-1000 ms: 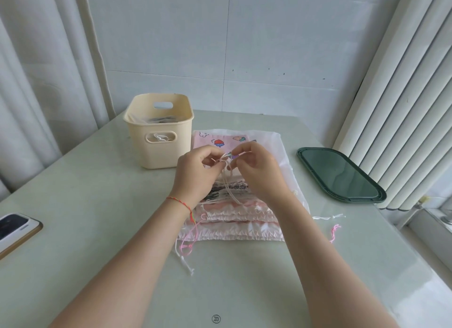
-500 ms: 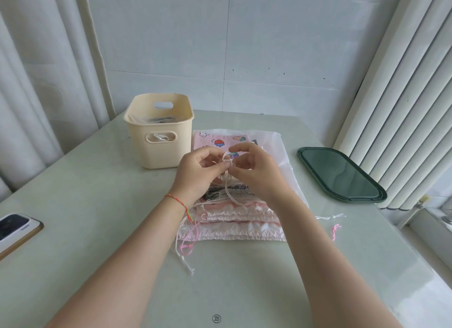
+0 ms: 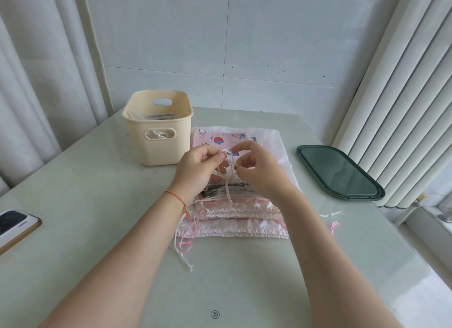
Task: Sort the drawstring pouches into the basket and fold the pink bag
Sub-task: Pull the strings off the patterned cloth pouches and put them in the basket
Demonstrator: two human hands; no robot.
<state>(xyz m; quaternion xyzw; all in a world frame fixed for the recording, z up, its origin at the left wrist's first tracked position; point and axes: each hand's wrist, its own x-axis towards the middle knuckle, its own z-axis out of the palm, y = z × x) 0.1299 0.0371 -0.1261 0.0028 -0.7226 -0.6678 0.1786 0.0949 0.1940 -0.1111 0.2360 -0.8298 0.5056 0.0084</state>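
Pouches point(image 3: 232, 217), a stack of pink and white drawstring bags with ruffled tops, lie flat at the middle of a pale green table point(image 3: 85, 205), on top of a pink bag point(image 3: 220, 138) printed with strawberries and a sheer white one. Both hands meet just above the stack's far half. The left hand point(image 3: 198, 171), with a red thread bracelet on its wrist, has its fingers curled and pinches a loop of white cord point(image 3: 228, 175) between thumb and forefinger. The right hand point(image 3: 259, 168) pinches the same cord just beside it, thumb against forefinger, with the other fingers loosely bent. The cord hangs from the fingers down to the top pouch. More cord ends, white and pink, trail off the stack toward 7 o'clock, and a few loose ends lie on the table at 4 o'clock. At 10 o'clock from the stack, just beside it, stands a cream basket point(image 3: 159, 142) with handle cutouts; some pouches already sit inside, though how many cannot be told. At 3 o'clock, well apart from the stack, lies a dark green tray point(image 3: 340, 173). At 9 o'clock, at the table's left edge, a phone point(image 3: 14, 226) lies partly out of frame. Pale curtains hang to the left, vertical blinds to the right, and a tiled wall stands behind the table.
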